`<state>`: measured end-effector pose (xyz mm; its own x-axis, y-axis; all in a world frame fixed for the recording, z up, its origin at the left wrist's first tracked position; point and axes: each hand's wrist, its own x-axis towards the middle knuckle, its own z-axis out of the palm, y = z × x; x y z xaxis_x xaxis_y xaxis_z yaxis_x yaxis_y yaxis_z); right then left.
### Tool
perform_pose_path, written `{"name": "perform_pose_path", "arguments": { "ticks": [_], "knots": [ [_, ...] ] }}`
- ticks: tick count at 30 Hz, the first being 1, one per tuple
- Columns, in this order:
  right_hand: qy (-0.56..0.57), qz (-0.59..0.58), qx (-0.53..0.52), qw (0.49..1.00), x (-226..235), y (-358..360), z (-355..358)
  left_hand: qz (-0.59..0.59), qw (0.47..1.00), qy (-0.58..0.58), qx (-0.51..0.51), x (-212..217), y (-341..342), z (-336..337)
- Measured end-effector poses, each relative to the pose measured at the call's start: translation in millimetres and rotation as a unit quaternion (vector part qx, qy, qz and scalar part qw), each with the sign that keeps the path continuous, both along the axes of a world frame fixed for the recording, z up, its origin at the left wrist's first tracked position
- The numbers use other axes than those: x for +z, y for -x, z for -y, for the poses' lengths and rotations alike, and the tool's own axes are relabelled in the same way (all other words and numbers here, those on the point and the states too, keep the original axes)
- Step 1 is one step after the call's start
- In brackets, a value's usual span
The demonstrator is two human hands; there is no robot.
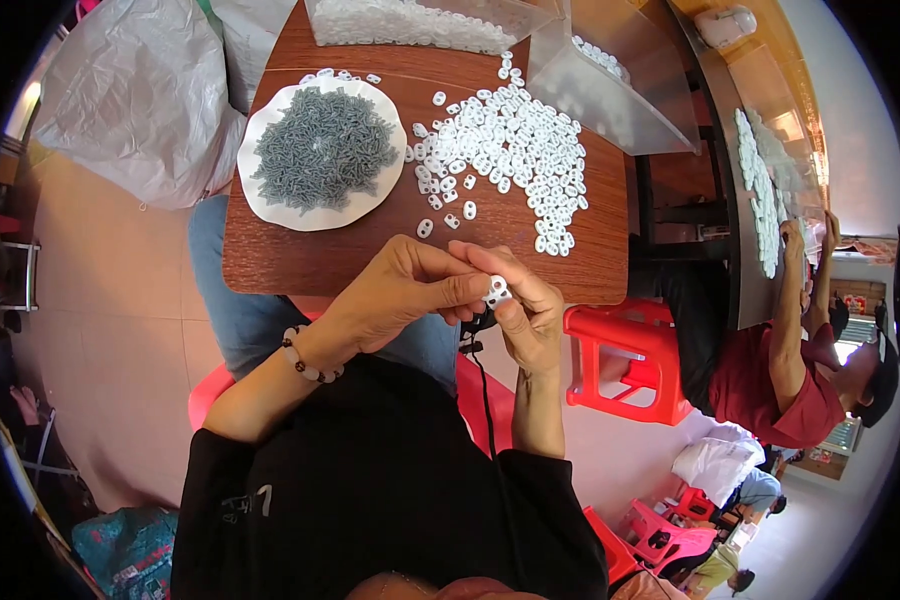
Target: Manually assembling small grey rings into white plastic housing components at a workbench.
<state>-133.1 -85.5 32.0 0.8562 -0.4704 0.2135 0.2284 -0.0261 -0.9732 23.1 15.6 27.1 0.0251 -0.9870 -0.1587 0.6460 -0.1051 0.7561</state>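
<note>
Nearest: left hand (400, 290) and right hand (526, 305) meet just off the front edge of the worktop (295, 262), fingers curled nearly closed. Thumbs and fingertips pinch one small white holed piece (498, 287) between them. Anything else tucked in the fingers: cannot tell.

Piece looks like hard plastic; likely very light, stiff, smooth enough to skid from a loose pinch. Not obviously fragile. Best hold: outer rim, opposite sides, pads off the holes.

Beyond, left: heap of thin grey pins (322, 150) on a wavy-edged white plate (290, 217). Probably roll easily; take singly by the shaft. Right: scatter of loose white pieces (515, 140). Farthest: clear bin (610, 105), more white pieces inside.
</note>
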Motion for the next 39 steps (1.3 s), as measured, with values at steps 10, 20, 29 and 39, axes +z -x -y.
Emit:
{"name": "perform_pose_path", "arguments": {
  "ticks": [10,20,29,39],
  "knots": [
    [0.032,0.024,-0.026,0.999,-5,-1,-2,0.007,1.000,0.003,0.001,0,3,-1],
    [0.034,0.016,-0.042,0.998,-3,-1,-9,-0.005,1.000,-0.001,0.008,1,8,-4],
    [0.041,-0.011,-0.046,0.998,-1,-1,-14,0.005,1.000,-0.017,0.016,5,10,-8],
    [0.048,-0.001,-0.071,0.996,-4,-2,-17,-0.013,0.999,-0.029,0.012,11,8,-10]
  ]
}}
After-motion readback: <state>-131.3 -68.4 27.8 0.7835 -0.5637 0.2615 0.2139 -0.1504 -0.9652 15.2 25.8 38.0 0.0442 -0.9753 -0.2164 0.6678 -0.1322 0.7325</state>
